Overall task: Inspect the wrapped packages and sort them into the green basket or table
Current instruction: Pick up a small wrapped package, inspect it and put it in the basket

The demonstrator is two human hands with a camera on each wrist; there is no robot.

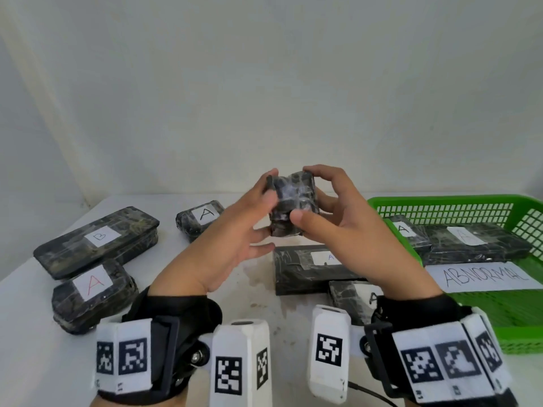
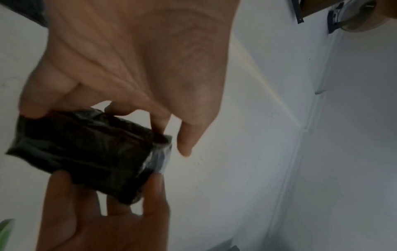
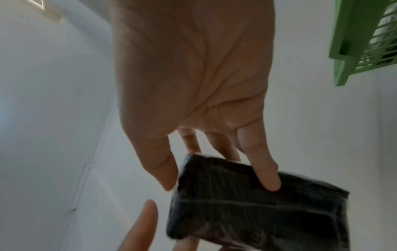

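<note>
2 hands, left hand (image 1: pixel 235 230) and right hand (image 1: pixel 338 227), pinch the small wrapped package (image 1: pixel 292 201); its label, perhaps hidden, can't be seen.

White table (image 1: pixel 35 348), lightly stained.
Bearing six wrapped packages (image 1: pixel 97 242) left and centre; green basket (image 1: pixel 440 201) right.

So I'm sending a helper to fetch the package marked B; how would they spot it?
On the white table, look at the far left, away from the green basket. The long dark package lying there carries a white label with B; every other readable label says A.
</note>
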